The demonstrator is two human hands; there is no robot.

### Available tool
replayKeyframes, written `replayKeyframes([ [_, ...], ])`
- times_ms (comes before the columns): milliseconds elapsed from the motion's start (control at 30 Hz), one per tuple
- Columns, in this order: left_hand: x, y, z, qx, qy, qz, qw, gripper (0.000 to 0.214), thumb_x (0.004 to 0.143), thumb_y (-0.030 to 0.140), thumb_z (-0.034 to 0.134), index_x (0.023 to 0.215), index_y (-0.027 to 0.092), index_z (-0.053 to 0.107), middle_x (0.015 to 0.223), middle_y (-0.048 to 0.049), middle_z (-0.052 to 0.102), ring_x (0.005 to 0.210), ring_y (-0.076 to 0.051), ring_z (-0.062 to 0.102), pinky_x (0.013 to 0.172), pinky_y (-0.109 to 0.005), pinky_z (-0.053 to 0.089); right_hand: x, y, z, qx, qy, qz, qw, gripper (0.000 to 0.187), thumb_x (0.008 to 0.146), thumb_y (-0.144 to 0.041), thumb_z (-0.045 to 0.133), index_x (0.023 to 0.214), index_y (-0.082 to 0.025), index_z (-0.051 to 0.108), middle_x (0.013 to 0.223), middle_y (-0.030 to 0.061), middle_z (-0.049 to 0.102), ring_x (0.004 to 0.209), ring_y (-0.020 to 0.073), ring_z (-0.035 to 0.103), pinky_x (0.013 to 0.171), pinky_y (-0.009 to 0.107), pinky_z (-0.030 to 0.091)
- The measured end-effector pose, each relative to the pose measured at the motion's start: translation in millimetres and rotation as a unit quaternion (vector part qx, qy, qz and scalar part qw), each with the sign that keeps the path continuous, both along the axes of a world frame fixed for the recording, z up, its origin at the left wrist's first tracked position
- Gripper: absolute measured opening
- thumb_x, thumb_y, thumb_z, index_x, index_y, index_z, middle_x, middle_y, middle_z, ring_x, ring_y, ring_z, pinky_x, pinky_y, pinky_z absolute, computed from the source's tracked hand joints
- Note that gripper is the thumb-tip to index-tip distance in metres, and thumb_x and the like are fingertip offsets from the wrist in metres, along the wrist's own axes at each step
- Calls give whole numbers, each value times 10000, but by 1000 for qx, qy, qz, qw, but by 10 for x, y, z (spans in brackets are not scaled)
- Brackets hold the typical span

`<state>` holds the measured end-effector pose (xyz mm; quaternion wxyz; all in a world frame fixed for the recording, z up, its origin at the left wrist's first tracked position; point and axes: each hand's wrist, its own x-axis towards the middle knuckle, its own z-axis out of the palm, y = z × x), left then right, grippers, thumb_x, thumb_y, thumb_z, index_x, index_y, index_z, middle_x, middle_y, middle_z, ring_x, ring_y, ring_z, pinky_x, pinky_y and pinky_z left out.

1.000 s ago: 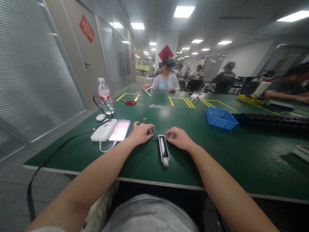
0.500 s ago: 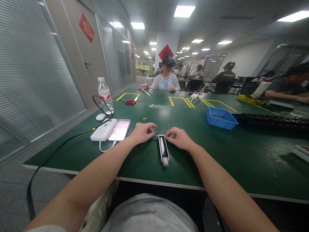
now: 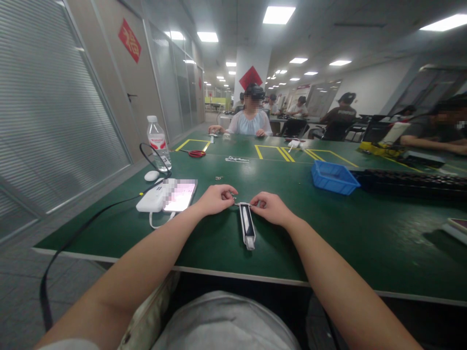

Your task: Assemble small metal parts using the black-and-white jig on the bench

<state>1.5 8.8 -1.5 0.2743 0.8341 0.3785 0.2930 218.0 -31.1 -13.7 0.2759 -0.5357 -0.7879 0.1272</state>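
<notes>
A narrow black-and-white strip-shaped piece (image 3: 247,225) lies lengthwise on the green table (image 3: 314,228), pointing away from me. My left hand (image 3: 216,199) rests just left of its far end, fingers curled in over small metal rings (image 3: 233,196); what they pinch is too small to make out. My right hand (image 3: 269,206) sits right of that far end, its thumb and forefinger pinched at the piece's metal tip.
A phone (image 3: 179,189) on a white power bank (image 3: 153,200) with a black cable lies at the left, beside a water bottle (image 3: 158,142) and a white puck. Red scissors (image 3: 196,153) lie farther back. A blue bin (image 3: 333,177) stands right. Other people sit across.
My left hand has curled its fingers tighter and shifted slightly toward the rings. My right hand has hardly moved. The person across has moved both hands on the table.
</notes>
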Motion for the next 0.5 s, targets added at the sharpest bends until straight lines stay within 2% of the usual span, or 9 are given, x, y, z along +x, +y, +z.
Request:
replayKeyframes([
  [267,0,13,-23,-31,-30,-11,999,261,666,158,590,921,111,631,693,-22,670,617,-111,604,635,-223,487,-4,2,-4,-2,3,1,1000,104,723,-205,600,780,-163,676,733,11,591,576,87,489,607,231,413],
  [500,-9,13,-4,-94,-60,-21,994,293,623,132,656,911,102,616,702,-33,669,598,-105,611,591,-211,496,11,18,-22,4,-2,3,1000,112,723,-212,600,790,-168,678,732,8,589,574,86,489,613,234,415],
])
